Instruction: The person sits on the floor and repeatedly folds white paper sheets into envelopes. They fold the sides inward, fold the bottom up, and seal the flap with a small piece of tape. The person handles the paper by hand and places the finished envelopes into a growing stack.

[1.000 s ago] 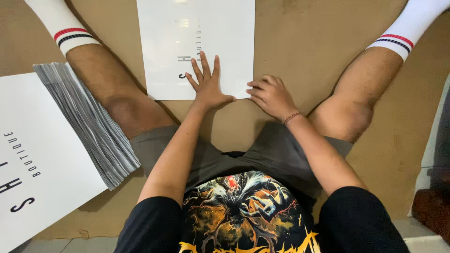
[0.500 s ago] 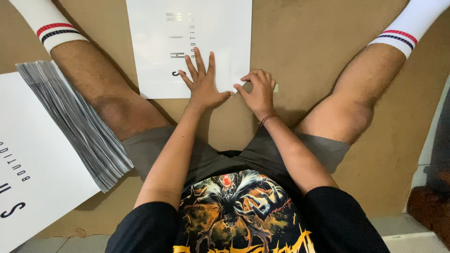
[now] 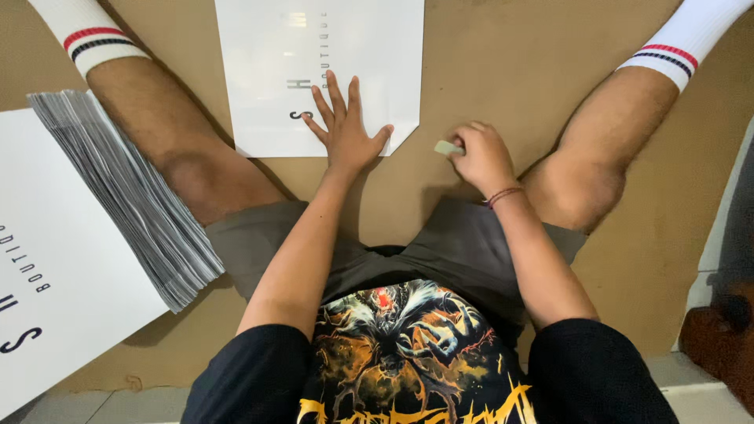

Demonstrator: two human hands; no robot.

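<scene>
I sit on brown cardboard (image 3: 503, 71) with my legs spread. A flat white printed sheet (image 3: 275, 71) lies between them. My left hand (image 3: 345, 129) presses flat on its near edge, fingers spread. Its near right corner is folded in at a slant beside that hand. My right hand (image 3: 479, 157) rests on the cardboard just right of the sheet, fingers closed on a small pale flat tool (image 3: 448, 147).
A thick stack of the same white sheets (image 3: 118, 196) lies at the left by my left leg, its top sheet (image 3: 47, 283) printed with dark letters. A pale wall edge and a dark brown object (image 3: 722, 338) stand at the right.
My right hand has pulled off the sheet's corner and moved right onto the cardboard with the small tool. The left hand has stayed pressed on the sheet.
</scene>
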